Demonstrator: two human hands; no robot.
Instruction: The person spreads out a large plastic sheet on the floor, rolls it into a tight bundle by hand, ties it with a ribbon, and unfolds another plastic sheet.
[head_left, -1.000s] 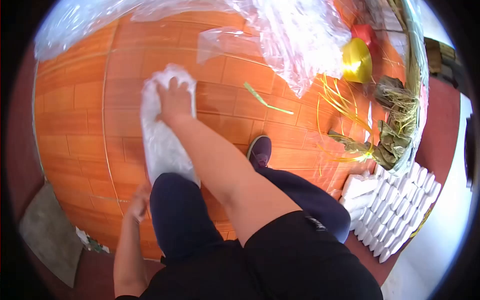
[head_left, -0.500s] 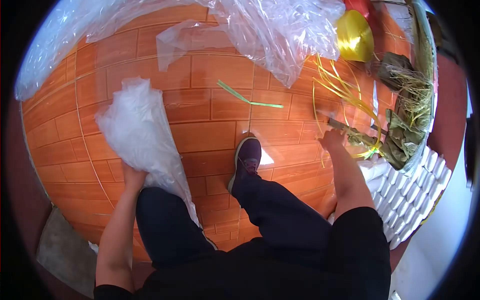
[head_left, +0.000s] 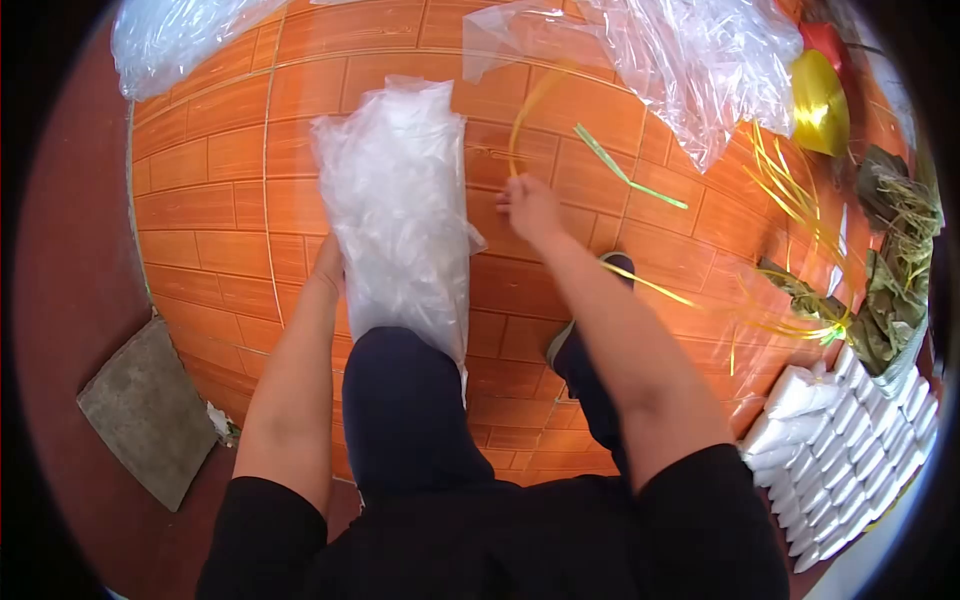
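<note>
A long clear plastic bag (head_left: 395,205) full of white stuff rests on my left knee and stands up over the orange tiled floor (head_left: 220,200). My left hand (head_left: 328,268) grips its left side from behind, mostly hidden by the bag. Just right of the bag, my right hand (head_left: 528,205) pinches a thin yellow strip (head_left: 524,115) that curls upward from my fingers. A second length of yellow strip (head_left: 650,285) trails from behind my forearm toward the right.
Loose clear plastic sheets (head_left: 700,60) lie at the top. A yellow spool (head_left: 820,100), a basket of leaf-wrapped bundles (head_left: 895,290) and rows of white packets (head_left: 840,450) sit at the right. A green strip (head_left: 625,172) lies on the tiles. A grey slab (head_left: 150,410) lies at the lower left.
My right hand came back from the bundles at the right, holding a yellow strip, and now sits beside the bag. The bag has been raised more upright.
</note>
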